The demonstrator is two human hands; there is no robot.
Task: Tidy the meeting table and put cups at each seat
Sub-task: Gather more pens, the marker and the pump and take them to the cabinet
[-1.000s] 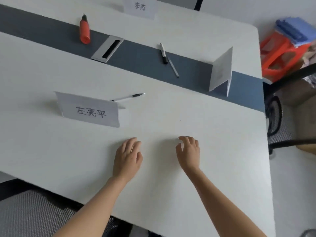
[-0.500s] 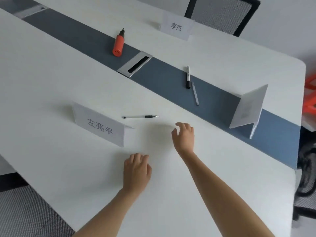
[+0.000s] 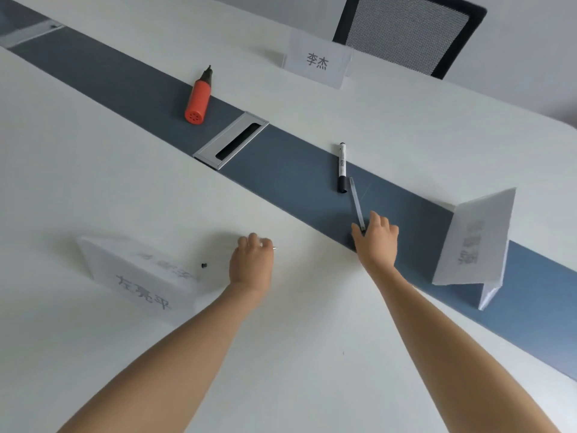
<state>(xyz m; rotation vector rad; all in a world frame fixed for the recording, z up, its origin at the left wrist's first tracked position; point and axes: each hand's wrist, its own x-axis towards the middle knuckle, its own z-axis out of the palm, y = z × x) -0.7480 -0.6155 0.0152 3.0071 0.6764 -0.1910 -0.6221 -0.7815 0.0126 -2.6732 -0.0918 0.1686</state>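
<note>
My left hand (image 3: 251, 260) lies curled over a thin black-and-white pen (image 3: 274, 248) on the white table (image 3: 93, 151). The pen's tip pokes out to the right of my fingers, and its far end shows beside the near name card. My right hand (image 3: 376, 237) reaches onto the blue centre strip (image 3: 281, 170) and pinches the near end of a clear pen (image 3: 355, 198) between thumb and fingers. A white marker with a black cap (image 3: 342, 167) lies just beyond that pen. A red marker (image 3: 198, 98) lies further left on the strip. No cups are in view.
Three name cards stand on the table: one near my left hand (image 3: 137, 276), one at the far side (image 3: 318, 62), one askew on the strip at the right (image 3: 474, 242). A silver cable slot (image 3: 231, 140) sits in the strip. A mesh chair (image 3: 406, 32) stands behind the far edge.
Both hands moved forward. The left hand went from flat on the table onto the thin pen. The right hand reached past it to the clear pen on the strip.
</note>
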